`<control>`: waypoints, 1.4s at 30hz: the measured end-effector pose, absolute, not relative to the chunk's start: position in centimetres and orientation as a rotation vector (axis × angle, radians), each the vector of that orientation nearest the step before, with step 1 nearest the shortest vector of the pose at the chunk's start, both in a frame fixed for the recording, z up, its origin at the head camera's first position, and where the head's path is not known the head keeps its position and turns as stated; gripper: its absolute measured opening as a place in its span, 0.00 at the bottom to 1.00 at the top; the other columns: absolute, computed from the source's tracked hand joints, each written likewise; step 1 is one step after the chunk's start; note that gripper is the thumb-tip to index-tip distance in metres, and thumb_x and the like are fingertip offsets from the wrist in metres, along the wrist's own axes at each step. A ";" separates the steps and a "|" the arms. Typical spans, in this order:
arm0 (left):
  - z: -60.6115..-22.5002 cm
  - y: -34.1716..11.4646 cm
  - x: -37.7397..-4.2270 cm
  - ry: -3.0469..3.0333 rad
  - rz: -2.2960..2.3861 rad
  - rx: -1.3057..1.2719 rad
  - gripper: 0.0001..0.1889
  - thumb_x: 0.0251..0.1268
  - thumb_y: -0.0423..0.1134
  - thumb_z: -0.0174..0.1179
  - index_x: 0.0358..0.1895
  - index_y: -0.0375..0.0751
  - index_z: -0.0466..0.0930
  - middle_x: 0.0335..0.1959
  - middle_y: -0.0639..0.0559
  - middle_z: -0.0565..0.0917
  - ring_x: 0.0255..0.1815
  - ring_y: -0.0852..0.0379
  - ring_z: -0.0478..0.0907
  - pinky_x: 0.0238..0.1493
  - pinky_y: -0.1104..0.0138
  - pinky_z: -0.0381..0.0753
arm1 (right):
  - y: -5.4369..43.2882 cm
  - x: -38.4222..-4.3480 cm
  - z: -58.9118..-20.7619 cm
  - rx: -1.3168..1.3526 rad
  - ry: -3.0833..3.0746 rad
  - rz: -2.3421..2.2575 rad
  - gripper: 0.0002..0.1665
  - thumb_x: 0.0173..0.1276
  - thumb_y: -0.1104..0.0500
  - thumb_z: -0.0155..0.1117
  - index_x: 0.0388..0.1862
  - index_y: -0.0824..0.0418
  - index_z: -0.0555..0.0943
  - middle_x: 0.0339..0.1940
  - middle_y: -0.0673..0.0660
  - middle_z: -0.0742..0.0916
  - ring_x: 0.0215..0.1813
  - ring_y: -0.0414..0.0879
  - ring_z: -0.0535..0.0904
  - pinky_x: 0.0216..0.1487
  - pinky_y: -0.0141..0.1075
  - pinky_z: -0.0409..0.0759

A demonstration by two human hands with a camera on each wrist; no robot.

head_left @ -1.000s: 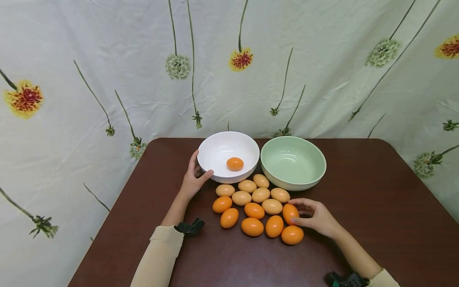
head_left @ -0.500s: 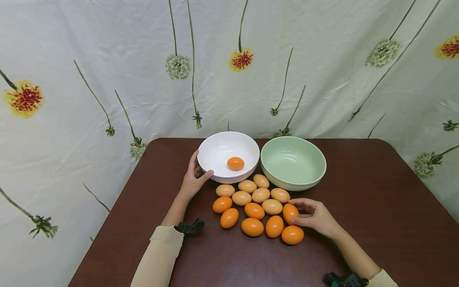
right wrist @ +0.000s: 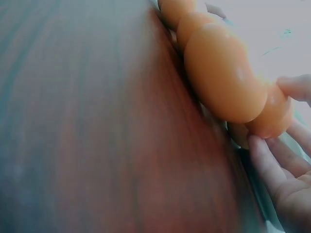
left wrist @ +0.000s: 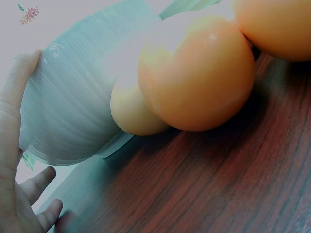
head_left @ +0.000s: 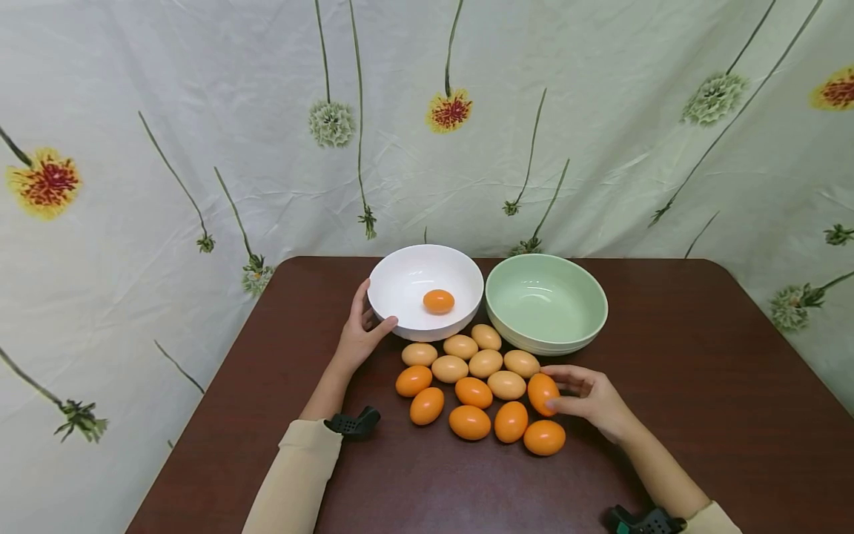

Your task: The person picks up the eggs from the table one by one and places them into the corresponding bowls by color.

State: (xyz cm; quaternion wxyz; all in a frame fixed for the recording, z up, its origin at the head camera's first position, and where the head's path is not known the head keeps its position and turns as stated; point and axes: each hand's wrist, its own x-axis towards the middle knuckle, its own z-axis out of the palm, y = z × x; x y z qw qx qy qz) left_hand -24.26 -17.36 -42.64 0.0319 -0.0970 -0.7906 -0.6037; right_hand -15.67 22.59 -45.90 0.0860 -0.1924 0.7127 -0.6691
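Note:
At the white bowl [head_left: 430, 334], the left hand [head_left: 360, 337] holds the left side, thumb at the near rim and index finger further back. Its thumb lies along the bowl's ribbed outer wall in the left wrist view, other fingertips spread below. One orange egg [head_left: 438, 301] lies inside that bowl. The right hand [head_left: 594, 404] pinches another orange egg [head_left: 543, 394] between thumb and fingers, at the right end of the group. In the right wrist view, a nearer orange egg [right wrist: 223, 73] partly covers the pinched one.
Beside the white bowl stands a green bowl [head_left: 547, 347]. Several light tan eggs [head_left: 450, 368] lie in front of the bowls, with several orange eggs [head_left: 470, 422] nearer the person. The brown table [head_left: 667, 341] ends against a flower-patterned cloth [head_left: 600, 148].
The right hand's egg has shifted slightly away from the person and tilted, the hand moving with it. The egg in the white bowl has rolled slightly. The left hand stays put.

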 end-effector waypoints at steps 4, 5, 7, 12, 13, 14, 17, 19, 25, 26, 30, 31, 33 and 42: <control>-42.7 -17.4 -24.3 -2.444 -1.857 -0.285 0.46 0.65 0.38 0.62 0.79 0.45 0.40 0.79 0.42 0.47 0.73 0.37 0.57 0.68 0.44 0.59 | 22.5 -15.8 -45.4 -0.590 2.073 -2.033 0.27 0.60 0.75 0.66 0.58 0.80 0.72 0.50 0.48 0.86 0.50 0.43 0.82 0.42 0.38 0.84; -42.7 -17.5 -24.3 -2.447 -1.855 -0.282 0.46 0.65 0.38 0.62 0.79 0.45 0.40 0.79 0.42 0.47 0.73 0.37 0.57 0.68 0.43 0.59 | 22.4 -15.8 -45.3 -0.594 2.064 -2.041 0.27 0.60 0.75 0.66 0.58 0.80 0.72 0.50 0.48 0.86 0.50 0.43 0.82 0.42 0.38 0.84; -42.7 -17.5 -24.4 -2.450 -1.853 -0.281 0.47 0.65 0.38 0.62 0.79 0.45 0.40 0.79 0.42 0.47 0.73 0.37 0.56 0.68 0.43 0.59 | 22.3 -15.9 -45.0 -0.609 2.051 -2.052 0.27 0.60 0.75 0.65 0.58 0.80 0.72 0.50 0.48 0.86 0.50 0.43 0.83 0.42 0.38 0.83; -42.8 -17.6 -24.4 -2.446 -1.849 -0.288 0.47 0.64 0.38 0.62 0.79 0.44 0.39 0.79 0.41 0.47 0.73 0.37 0.56 0.68 0.43 0.58 | 21.9 -16.2 -44.1 -0.651 2.035 -2.059 0.25 0.60 0.75 0.64 0.58 0.78 0.74 0.51 0.48 0.86 0.49 0.42 0.82 0.41 0.36 0.83; -42.8 -17.6 -24.4 -2.446 -1.850 -0.286 0.47 0.64 0.38 0.62 0.79 0.44 0.40 0.78 0.41 0.47 0.73 0.37 0.57 0.68 0.44 0.58 | 21.8 -16.2 -43.9 -0.656 2.033 -2.060 0.25 0.60 0.75 0.64 0.58 0.78 0.74 0.51 0.48 0.86 0.49 0.41 0.82 0.41 0.36 0.83; -42.8 -17.6 -24.3 -2.445 -1.852 -0.283 0.47 0.64 0.38 0.62 0.79 0.44 0.40 0.78 0.41 0.47 0.73 0.37 0.57 0.68 0.44 0.59 | 21.7 -16.3 -43.8 -0.661 2.031 -2.060 0.25 0.60 0.75 0.65 0.58 0.78 0.75 0.51 0.48 0.86 0.50 0.41 0.82 0.42 0.35 0.83; -42.7 -17.5 -24.3 -2.447 -1.858 -0.270 0.47 0.64 0.38 0.62 0.79 0.46 0.40 0.79 0.42 0.47 0.73 0.37 0.57 0.68 0.45 0.59 | 21.3 -16.5 -43.3 -0.678 2.023 -2.066 0.25 0.59 0.75 0.65 0.57 0.78 0.75 0.50 0.48 0.86 0.50 0.41 0.82 0.42 0.35 0.83; -42.7 -17.5 -24.4 -2.448 -1.860 -0.268 0.47 0.64 0.38 0.62 0.79 0.46 0.40 0.79 0.43 0.47 0.73 0.37 0.57 0.68 0.45 0.59 | 21.1 -16.7 -43.1 -0.683 2.019 -2.069 0.26 0.59 0.75 0.66 0.57 0.78 0.75 0.50 0.48 0.86 0.50 0.42 0.82 0.42 0.35 0.83; -42.7 -17.5 -24.3 -2.446 -1.865 -0.269 0.47 0.64 0.38 0.62 0.79 0.47 0.40 0.79 0.43 0.47 0.73 0.37 0.57 0.68 0.44 0.59 | 20.5 -17.2 -42.4 -0.707 2.008 -2.067 0.27 0.60 0.75 0.66 0.58 0.81 0.72 0.51 0.48 0.85 0.51 0.42 0.82 0.43 0.35 0.82; -42.6 -17.5 -24.3 -2.448 -1.862 -0.266 0.47 0.64 0.38 0.62 0.79 0.46 0.40 0.79 0.43 0.47 0.73 0.37 0.57 0.68 0.45 0.59 | 20.4 -17.3 -42.3 -0.719 2.003 -2.067 0.27 0.60 0.74 0.66 0.58 0.80 0.72 0.51 0.49 0.85 0.51 0.43 0.82 0.44 0.34 0.82; -42.5 -17.4 -24.3 -2.454 -1.856 -0.260 0.47 0.64 0.38 0.62 0.79 0.46 0.40 0.79 0.43 0.46 0.73 0.37 0.57 0.68 0.45 0.59 | 19.8 -17.8 -41.9 -0.757 1.992 -2.074 0.25 0.60 0.75 0.65 0.58 0.76 0.75 0.51 0.49 0.85 0.51 0.43 0.81 0.46 0.33 0.81; -42.5 -17.4 -24.3 -2.454 -1.857 -0.260 0.47 0.64 0.38 0.62 0.79 0.46 0.40 0.79 0.43 0.46 0.73 0.37 0.57 0.68 0.45 0.59 | 19.7 -18.0 -41.7 -0.758 1.992 -2.074 0.25 0.60 0.75 0.66 0.58 0.75 0.76 0.51 0.49 0.86 0.52 0.43 0.81 0.46 0.33 0.81; -42.5 -17.4 -24.3 -2.455 -1.860 -0.258 0.47 0.64 0.38 0.62 0.79 0.46 0.40 0.79 0.43 0.46 0.73 0.37 0.57 0.68 0.45 0.60 | 19.4 -18.2 -41.4 -0.750 1.996 -2.072 0.26 0.59 0.75 0.66 0.58 0.74 0.77 0.51 0.49 0.86 0.52 0.43 0.81 0.47 0.34 0.81; -42.6 -17.5 -24.3 -2.454 -1.861 -0.263 0.47 0.64 0.38 0.62 0.79 0.46 0.40 0.79 0.42 0.46 0.73 0.37 0.58 0.68 0.45 0.60 | 18.3 -19.0 -40.2 -0.704 1.986 -2.081 0.26 0.58 0.74 0.68 0.57 0.72 0.78 0.50 0.50 0.86 0.50 0.45 0.83 0.47 0.35 0.81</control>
